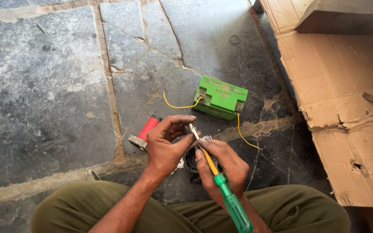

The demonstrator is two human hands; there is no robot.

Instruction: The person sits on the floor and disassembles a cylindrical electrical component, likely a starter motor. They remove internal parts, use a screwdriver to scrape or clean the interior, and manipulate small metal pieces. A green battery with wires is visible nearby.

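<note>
You pinch a small metal part (194, 129) between left thumb and forefinger, raised above the floor (44, 86) over your lap, seemingly so the screwdriver (221, 183) tip can reach it. Left hand (165, 144) curls palm inward, other fingers folded. Right hand (221, 166) wraps the yellow shaft near the tip, fingers pressed together, green handle trailing toward you. Below sits a round black part (191, 159). Red horn (145, 131) lies left. Green battery (221, 97) with yellow wires (175, 105) sits beyond, cardboard (342, 86) at right.
</note>
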